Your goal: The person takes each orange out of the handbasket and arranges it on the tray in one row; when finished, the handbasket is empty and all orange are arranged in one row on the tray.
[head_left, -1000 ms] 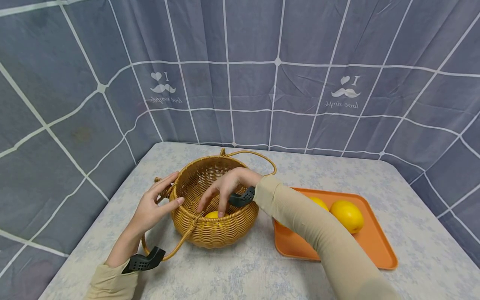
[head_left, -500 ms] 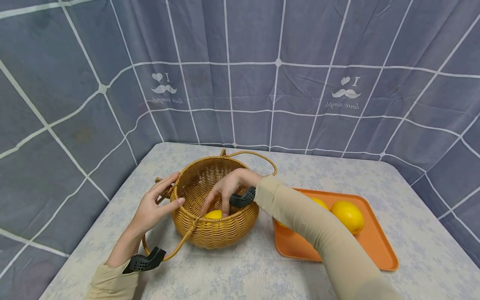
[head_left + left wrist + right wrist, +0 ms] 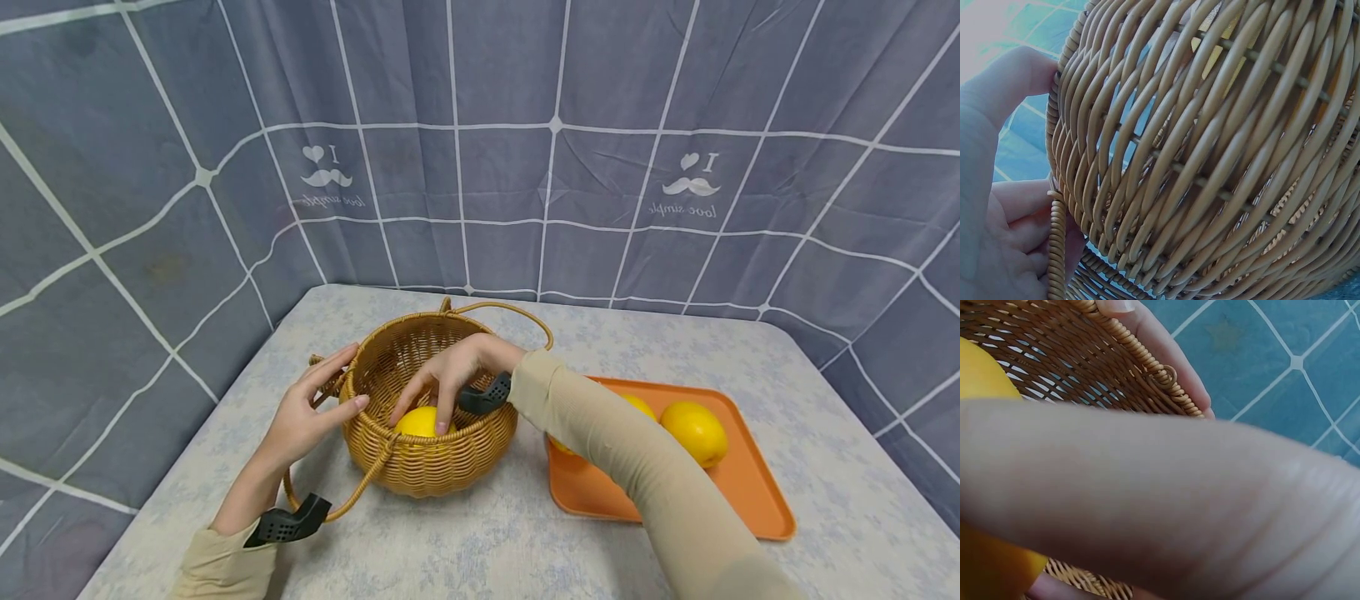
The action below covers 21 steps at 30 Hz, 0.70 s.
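Observation:
In the head view, a lemon (image 3: 417, 422) shows above the near rim of a round wicker basket (image 3: 431, 467). My right hand (image 3: 457, 371) reaches into the basket and grips that lemon with its fingertips. The right wrist view has the yellow lemon (image 3: 982, 372) on both sides of a blurred part of the hand, which hides its middle. My left hand (image 3: 300, 421) rests against the basket's left side, thumb at the rim and fingers fairly straight. In the left wrist view, its thumb (image 3: 1029, 72) touches the coiled rim of the basket (image 3: 1179, 156).
An orange tray (image 3: 750, 500) lies to the right, partly behind my right forearm. One lemon (image 3: 693, 433) sits on it, with more yellow fruit (image 3: 637, 406) partly hidden. Looped handles (image 3: 517, 308) stick out from the basket. A checked curtain (image 3: 502, 167) hangs behind the table.
The lemon has risen inside the basket with my right hand, so more of it shows above the near rim. My left hand and the basket stay in place.

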Motion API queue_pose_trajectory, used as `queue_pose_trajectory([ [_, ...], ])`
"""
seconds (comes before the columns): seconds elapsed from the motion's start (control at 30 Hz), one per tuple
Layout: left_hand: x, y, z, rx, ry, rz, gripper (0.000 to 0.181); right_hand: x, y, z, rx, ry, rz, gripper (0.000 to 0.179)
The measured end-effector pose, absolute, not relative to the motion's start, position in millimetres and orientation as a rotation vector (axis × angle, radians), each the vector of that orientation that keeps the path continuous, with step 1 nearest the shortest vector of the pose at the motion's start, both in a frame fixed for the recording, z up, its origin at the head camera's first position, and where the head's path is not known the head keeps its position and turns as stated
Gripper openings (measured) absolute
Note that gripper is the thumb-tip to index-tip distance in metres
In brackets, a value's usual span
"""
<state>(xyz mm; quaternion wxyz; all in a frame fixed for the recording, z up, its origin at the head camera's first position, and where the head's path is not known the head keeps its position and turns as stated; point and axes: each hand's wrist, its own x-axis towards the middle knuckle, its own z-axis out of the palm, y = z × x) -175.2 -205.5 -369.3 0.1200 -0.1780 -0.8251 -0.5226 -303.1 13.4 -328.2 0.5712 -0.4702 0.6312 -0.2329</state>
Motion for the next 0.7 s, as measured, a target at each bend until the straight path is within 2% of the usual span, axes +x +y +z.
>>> queue_pose_trajectory([
  [0.47, -176.7, -207.3, -371.6, -0.492, -2.431, -1.515, 0.065, -301.9, 16.2, -325.0, -1.164, 1.604, -0.564, 0.061],
  [0.7, -177.8, -208.2, -372.0, -0.482, -2.440, -1.509, 0.066, -302.0, 21.0, -325.1, -1.277, 1.686, -0.679, 0.060],
])
